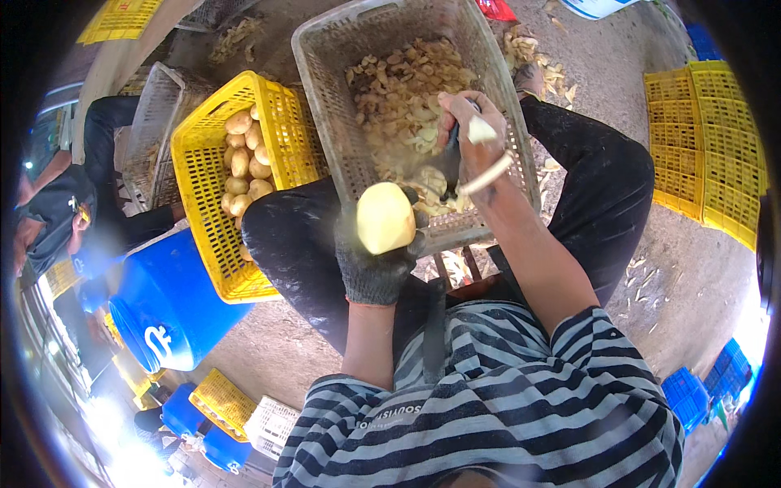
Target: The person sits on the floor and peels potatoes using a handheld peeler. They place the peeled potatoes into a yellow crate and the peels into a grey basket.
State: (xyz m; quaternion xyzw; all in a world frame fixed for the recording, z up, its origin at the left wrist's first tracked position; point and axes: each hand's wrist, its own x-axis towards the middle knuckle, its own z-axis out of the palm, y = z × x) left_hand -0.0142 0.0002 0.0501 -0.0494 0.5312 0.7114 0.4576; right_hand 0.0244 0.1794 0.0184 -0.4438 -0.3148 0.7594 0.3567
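Note:
My left hand (373, 264), in a dark grey knit glove, is closed around a large peeled potato (385, 218), pale yellow and smooth. My bare right hand (476, 134) is to its right, over the grey crate, with its fingers wrapped around a dark-handled peeler (449, 154). Motion blurs the peeler's lower end, close to the potato's right side. A pale scrap lies on the back of that hand, and a pale strip crosses the wrist. Beneath both hands, the worn grey plastic crate (325, 98) holds a heap of potato peelings (407, 89).
At left, a yellow crate (195, 187) holds several unpeeled potatoes (238, 163). A blue barrel (183, 285) lies beside it. Yellow crates (704, 146) are stacked at far right. Another person (61, 203) sits at far left. Peelings litter the floor (651, 285).

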